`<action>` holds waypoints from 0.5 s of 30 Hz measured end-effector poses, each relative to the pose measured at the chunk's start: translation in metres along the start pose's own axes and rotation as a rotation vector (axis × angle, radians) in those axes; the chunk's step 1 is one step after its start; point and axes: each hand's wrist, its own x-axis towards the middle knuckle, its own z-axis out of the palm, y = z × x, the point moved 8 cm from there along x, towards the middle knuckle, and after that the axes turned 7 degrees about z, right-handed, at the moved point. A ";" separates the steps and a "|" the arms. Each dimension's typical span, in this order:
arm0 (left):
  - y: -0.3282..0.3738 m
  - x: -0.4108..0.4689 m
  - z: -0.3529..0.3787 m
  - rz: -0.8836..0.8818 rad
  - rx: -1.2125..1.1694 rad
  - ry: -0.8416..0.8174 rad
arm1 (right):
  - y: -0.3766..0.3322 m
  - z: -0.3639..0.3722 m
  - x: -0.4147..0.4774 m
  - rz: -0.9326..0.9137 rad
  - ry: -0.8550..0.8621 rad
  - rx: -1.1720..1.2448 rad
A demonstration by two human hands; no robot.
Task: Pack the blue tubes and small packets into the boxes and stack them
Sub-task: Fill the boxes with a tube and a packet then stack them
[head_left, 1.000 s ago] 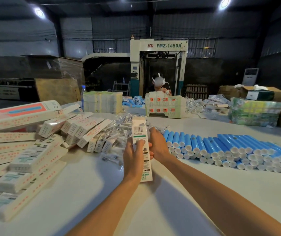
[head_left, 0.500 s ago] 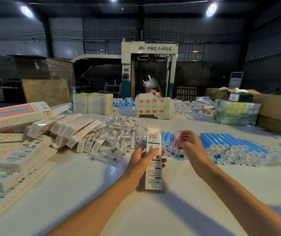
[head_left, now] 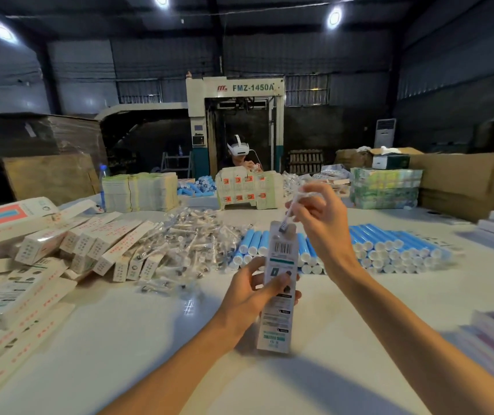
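A dim warehouse, a tall machine (head_left: 233, 115) at its back wall, and a white counter (head_left: 120, 339) crowded with packing stock. Across it sits a second worker (head_left: 238, 151) in a headset.

In the foreground, the left hand (head_left: 251, 295) grips a narrow box (head_left: 277, 324) held upright just above the counter, thumb across its printed face and open end up. The right hand (head_left: 320, 223), raised over that opening, pinches a clear packet (head_left: 290, 212) between thumb and fingers. The packet's dark lower tip sits at the mouth of the box; whether it is already inside cannot be told.

Behind the hands, tubes (head_left: 389, 244) lie in rows on the right, loose packets (head_left: 192, 244) are heaped in the middle, and boxes (head_left: 30, 283) are piled on the left.

The step in hand appears to be loading the packet. Whether a tube is already in this box is hidden. The next move likely calls for lining the packet up with the narrow opening, letting it slide down, then closing the flap. The limp wrapper could catch on the rim, so the box needs to be held steady. After that, it would join the pile on the left.
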 end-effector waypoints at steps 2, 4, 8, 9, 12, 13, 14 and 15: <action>0.001 0.000 0.001 0.008 -0.003 -0.005 | 0.003 0.006 -0.002 0.028 -0.061 -0.038; 0.002 0.000 0.001 0.015 0.020 -0.015 | 0.005 0.010 -0.003 0.043 -0.102 -0.079; 0.002 0.000 0.001 0.017 0.045 -0.021 | 0.004 0.013 -0.005 0.018 -0.134 -0.191; 0.002 0.000 0.001 0.019 0.049 -0.021 | 0.007 0.014 -0.006 0.022 -0.148 -0.226; 0.004 0.001 -0.001 0.036 0.058 0.000 | 0.020 0.020 -0.010 0.053 -0.215 -0.342; 0.004 0.001 -0.002 0.043 0.060 0.014 | 0.024 0.021 -0.012 0.057 -0.234 -0.375; 0.005 0.001 -0.003 0.048 0.058 0.024 | 0.027 0.021 -0.014 0.058 -0.236 -0.380; 0.005 0.001 -0.004 0.049 0.052 0.030 | 0.028 0.017 -0.015 0.062 -0.213 -0.353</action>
